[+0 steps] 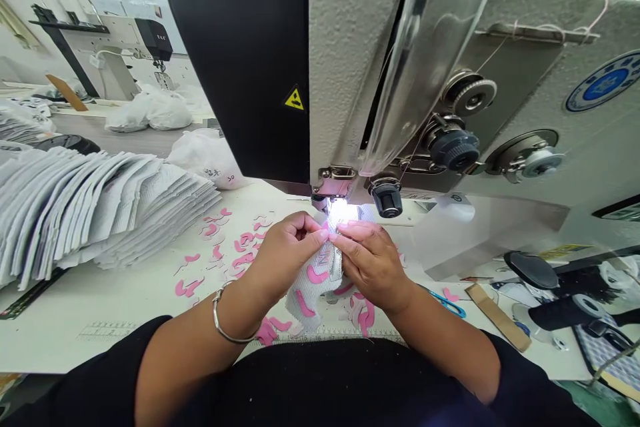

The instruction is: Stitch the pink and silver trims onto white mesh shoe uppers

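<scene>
A white textured fabric piece (303, 285) with pink curved patches on it hangs from the lit needle area of the sewing machine (350, 67). My left hand (287, 247) pinches the fabric's upper edge between thumb and forefinger, just in front of the needle. Close against it, my right hand (373, 257) grips the other side of the same piece, fingertips nearly meeting the left thumb. The needle and presser foot are partly lost in the lamp's glare. Loose pink curved patches (243, 240) lie scattered on the table to the left and below the hands.
A tall stack of white fabric pieces (100, 213) fans out at left. White bags (205, 153) and a second sewing machine (113, 47) stand behind. At right are blue thread snips (447, 303), a brown strip (497, 317) and a black thread cone (565, 313). A ruler (350, 333) edges the table.
</scene>
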The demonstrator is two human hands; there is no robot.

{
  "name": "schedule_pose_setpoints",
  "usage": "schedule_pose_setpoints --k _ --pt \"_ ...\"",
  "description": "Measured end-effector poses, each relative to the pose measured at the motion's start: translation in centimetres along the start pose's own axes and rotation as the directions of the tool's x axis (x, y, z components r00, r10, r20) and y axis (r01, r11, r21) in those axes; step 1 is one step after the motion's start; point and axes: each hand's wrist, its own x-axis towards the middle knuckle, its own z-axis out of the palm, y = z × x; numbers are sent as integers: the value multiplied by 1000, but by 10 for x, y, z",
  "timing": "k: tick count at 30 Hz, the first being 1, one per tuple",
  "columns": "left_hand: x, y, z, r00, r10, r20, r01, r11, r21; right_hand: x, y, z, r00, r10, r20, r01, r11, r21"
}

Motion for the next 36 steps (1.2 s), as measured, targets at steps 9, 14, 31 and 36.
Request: schedule_pose_setpoints --k 9,14,31,36 --pt "-1 3 -2 1000 -23 3 23 1000 0 2 -2 -2 1000 17 14 -16 1000 -16" --pt "-1 2 -3 999 -35 -1 35 999 8 2 -2 -1 1000 17 15 -16 1000 -17" --pt "2 2 0 998 -38 42 45 980 -192 2 -3 -1 1000 30 -4 -31 999 -18" --pt "8 9 -1 994 -55 99 85 938 -335 6 -3 -1 997 80 -12 -80 997 -19"
